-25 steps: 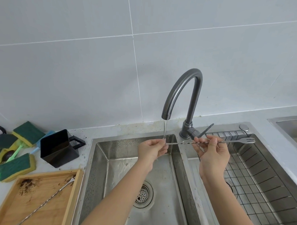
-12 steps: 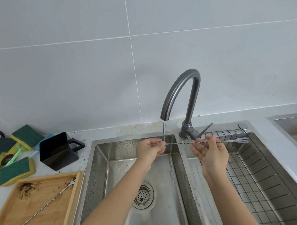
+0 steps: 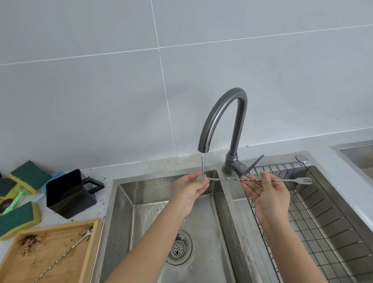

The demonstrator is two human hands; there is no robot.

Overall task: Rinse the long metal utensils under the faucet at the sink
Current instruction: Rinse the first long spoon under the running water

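Observation:
A long twisted metal utensil (image 3: 226, 179) with a fork end at the right lies level across the sink divider. My left hand (image 3: 190, 189) pinches its left end right under the thin water stream of the dark faucet (image 3: 223, 113). My right hand (image 3: 268, 195) pinches the shaft near the fork end, palm up over the right basin. A second thin utensil (image 3: 256, 185) lies across my right palm. Another long twisted utensil (image 3: 63, 258) lies in the wooden tray (image 3: 92, 244) at the lower left.
The left basin (image 3: 148, 208) has a round drain strainer (image 3: 179, 247). A wire rack (image 3: 318, 228) fills the right basin. On the counter to the left stand a black cup (image 3: 69, 194) and several green-and-yellow sponges (image 3: 17, 219). Another sink edge (image 3: 360, 153) shows at far right.
Both hands keep the utensil under the stream; my right hand's fingers have opened out a little below the shaft. The view has shifted slightly.

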